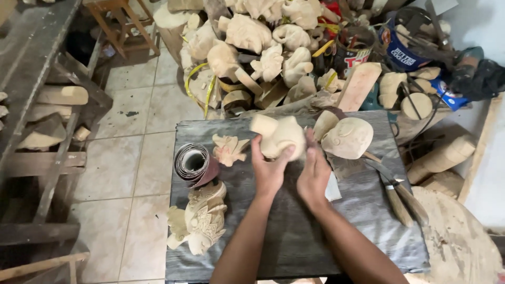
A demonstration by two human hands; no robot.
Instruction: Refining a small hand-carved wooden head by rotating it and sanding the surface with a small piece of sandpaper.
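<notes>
The left hand (269, 171) is closed around a pale, unfinished wood carving (279, 137), thumb hooked up over its near face and fingers wrapped behind, holding it raised just above the dark cloth-covered desk (294, 236). The right hand (314, 176) is pressed against the carving's right flank, fingers together and curled; a pale scrap shows under its heel, but whether it is pinching abrasive paper or only bare fingers touch the wood cannot be told. To work the surface well here, the left hand should probably keep the piece braced and turn it a little at a time, while the right rubs with light, even strokes that follow the curves, so no flat gets worn into the rounded form. Just beyond the right hand sits a second rounded carving (347, 138), near enough to be knocked by a wide stroke, so short strokes seem safer. To the right of that hand lie two wooden-handled knives (400, 197), blades pointing toward the work; the wrist is best kept clear of them. To the left of the left hand stand a roll of sandpaper (193, 163) and a small leaf-like carving (230, 149), and nearer the person a finely detailed figure (202, 218) lies at the desk's left edge.
</notes>
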